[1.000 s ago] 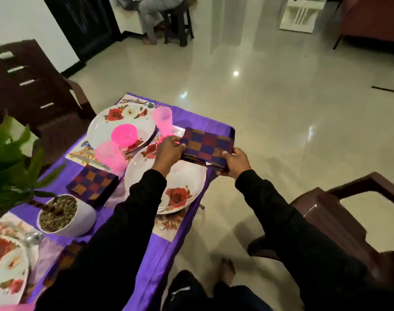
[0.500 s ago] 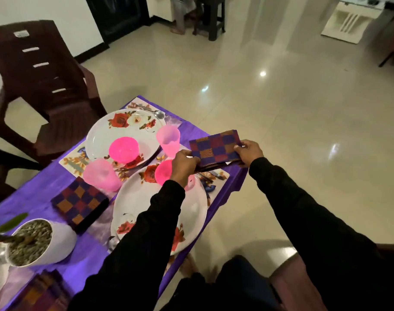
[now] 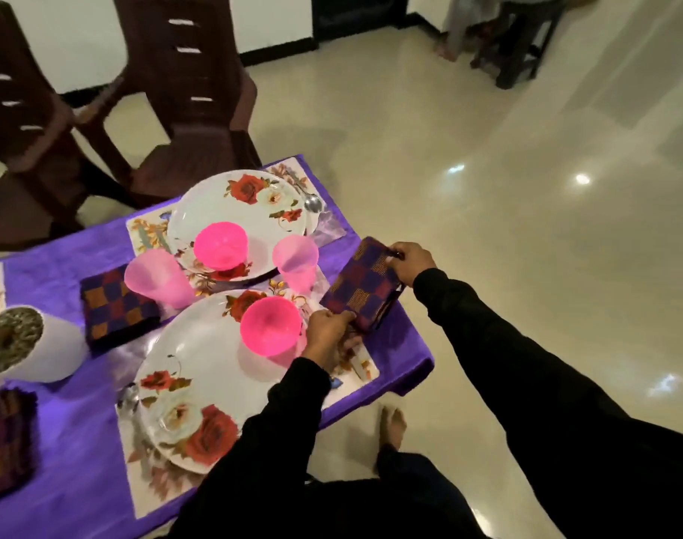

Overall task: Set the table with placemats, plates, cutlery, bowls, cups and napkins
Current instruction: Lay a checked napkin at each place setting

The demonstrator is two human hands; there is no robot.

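Both arms, in black sleeves, reached forward over the near right corner of the tabletop (image 3: 394, 367), which was draped in a purple cloth. The left hand (image 3: 326, 334) sat low beside the pink bowl (image 3: 270, 331), its grip pinched together on the near corner of a folded checked napkin (image 3: 361, 287). The right hand (image 3: 409, 262) was held higher and further out, knuckles up, its grip clamped on the napkin's far edge. The napkin hung tilted between the two hands, over the right end of a flowered placemat (image 3: 365, 369) and just right of a pink cup (image 3: 296, 261). The bowl stood on a flowered plate (image 3: 199, 367). No writing or labels could be read on anything.
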